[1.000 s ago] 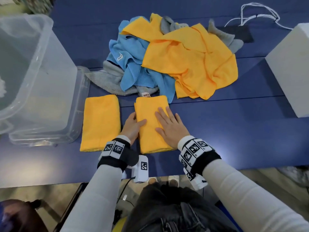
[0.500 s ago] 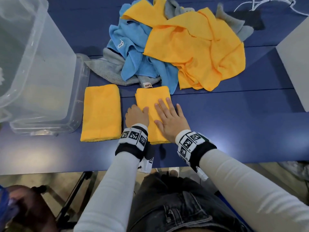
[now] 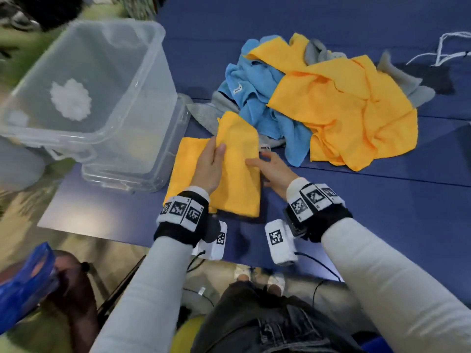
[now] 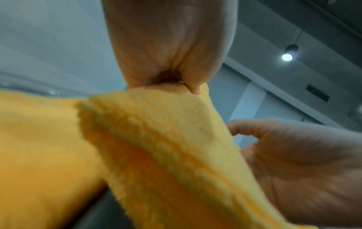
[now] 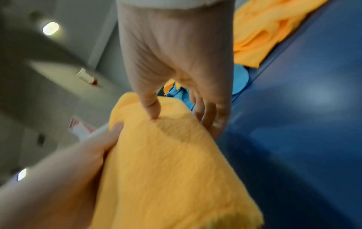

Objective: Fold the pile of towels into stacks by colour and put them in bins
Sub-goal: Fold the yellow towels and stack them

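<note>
A folded yellow towel is lifted off the blue table, tilted. My left hand grips its left edge, thumb on top. My right hand pinches its right edge, thumb above and fingers underneath. It partly overlaps a second folded yellow towel lying flat to the left. Behind lies the unfolded pile: yellow towels, blue ones, grey ones.
A clear plastic bin stands at the left, right beside the flat towel, on what looks like a second clear container. A white cord lies at the far right. The table's near edge runs just below my wrists.
Both hands went from resting on the right folded towel to holding it. It has risen off the table and moved left, over the other folded yellow towel. The head view has swung left.
</note>
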Demonstrator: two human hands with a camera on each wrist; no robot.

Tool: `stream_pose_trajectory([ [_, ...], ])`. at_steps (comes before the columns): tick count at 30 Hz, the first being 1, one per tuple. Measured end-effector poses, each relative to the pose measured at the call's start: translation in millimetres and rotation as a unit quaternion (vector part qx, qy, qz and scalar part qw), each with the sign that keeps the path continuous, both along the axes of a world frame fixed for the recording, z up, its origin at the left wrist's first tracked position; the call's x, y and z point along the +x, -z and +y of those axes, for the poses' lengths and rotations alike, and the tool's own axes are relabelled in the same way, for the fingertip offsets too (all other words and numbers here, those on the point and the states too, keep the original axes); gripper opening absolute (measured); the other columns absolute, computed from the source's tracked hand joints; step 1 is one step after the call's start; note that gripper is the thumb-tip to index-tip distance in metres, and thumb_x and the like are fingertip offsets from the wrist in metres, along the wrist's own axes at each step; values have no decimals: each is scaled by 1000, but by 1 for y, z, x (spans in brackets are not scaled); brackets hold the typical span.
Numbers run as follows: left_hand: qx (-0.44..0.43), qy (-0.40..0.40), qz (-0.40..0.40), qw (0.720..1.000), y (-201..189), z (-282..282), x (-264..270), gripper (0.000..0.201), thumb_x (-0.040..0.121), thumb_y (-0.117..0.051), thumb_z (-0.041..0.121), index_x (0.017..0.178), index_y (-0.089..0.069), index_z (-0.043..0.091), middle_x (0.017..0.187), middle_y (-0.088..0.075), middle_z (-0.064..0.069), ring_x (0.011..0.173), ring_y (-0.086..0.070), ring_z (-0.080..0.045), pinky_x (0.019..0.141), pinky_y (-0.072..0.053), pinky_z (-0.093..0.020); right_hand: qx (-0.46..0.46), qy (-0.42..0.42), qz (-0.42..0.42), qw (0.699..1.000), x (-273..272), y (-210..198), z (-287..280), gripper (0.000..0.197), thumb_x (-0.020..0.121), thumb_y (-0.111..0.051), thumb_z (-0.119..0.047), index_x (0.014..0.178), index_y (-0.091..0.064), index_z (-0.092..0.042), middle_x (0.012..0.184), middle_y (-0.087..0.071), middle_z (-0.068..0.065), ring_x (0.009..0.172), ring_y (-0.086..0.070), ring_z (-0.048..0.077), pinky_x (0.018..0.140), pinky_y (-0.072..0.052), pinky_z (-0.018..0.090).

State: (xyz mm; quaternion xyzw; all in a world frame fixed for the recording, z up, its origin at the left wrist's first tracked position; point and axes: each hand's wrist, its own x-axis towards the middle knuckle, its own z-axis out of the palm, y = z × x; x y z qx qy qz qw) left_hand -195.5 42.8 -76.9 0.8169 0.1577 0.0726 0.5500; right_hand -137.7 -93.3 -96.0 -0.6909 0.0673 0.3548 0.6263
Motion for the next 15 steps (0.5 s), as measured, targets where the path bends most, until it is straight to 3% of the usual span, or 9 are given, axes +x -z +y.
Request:
stream_pose_trajectory([
  [3,43,-44,2,998,-13,48,1,13,102,-34,16,102,-46,10,83,-48,5,74,-44,0,65,-36,-8,84,-17,39,996,5,-4,39,41,91,-59,-14,128,-49,1,128,-58,17,85,-60,17,68,-50,27],
  [5,73,-75,29,994,-9,77,4,21,101,-37,18,104,-51,3,89,-55,-8,80,-49,-14,69,-37,-21,86,-10,32,996,4,-4,63,37,90,-61,-14,124,-52,-1,128,-58,17,91,-60,23,70,-51,32],
  [7,101,-108,82,986,8,97,5,30,99,-41,24,116,-52,1,112,-59,-19,98,-54,-26,82,-40,-32,32,-26,-4,999,3,2,80,36,89,-63,-18,121,-52,-5,127,-58,16,94,-59,26,66,-52,35],
  [9,121,-124,160,972,33,103,1,36,99,-43,25,124,-49,1,123,-56,-19,113,-52,-33,93,-39,-38,-68,-64,-54,994,2,13,89,42,88,-64,-21,122,-50,-3,125,-57,15,104,-59,29,77,-54,43],
  [11,114,-140,178,967,54,101,-6,33,98,-43,22,123,-49,1,124,-56,-18,115,-52,-35,94,-38,-38,-135,-88,-82,984,2,26,91,42,86,-66,-24,118,-50,-2,121,-58,16,109,-58,33,89,-50,49],
  [15,132,-187,131,965,55,97,-8,29,100,-37,23,122,-48,9,115,-60,-17,104,-56,-33,84,-41,-36,-154,-100,-137,973,2,27,96,44,86,-66,-27,117,-48,-2,119,-57,17,109,-56,33,89,-49,50],
])
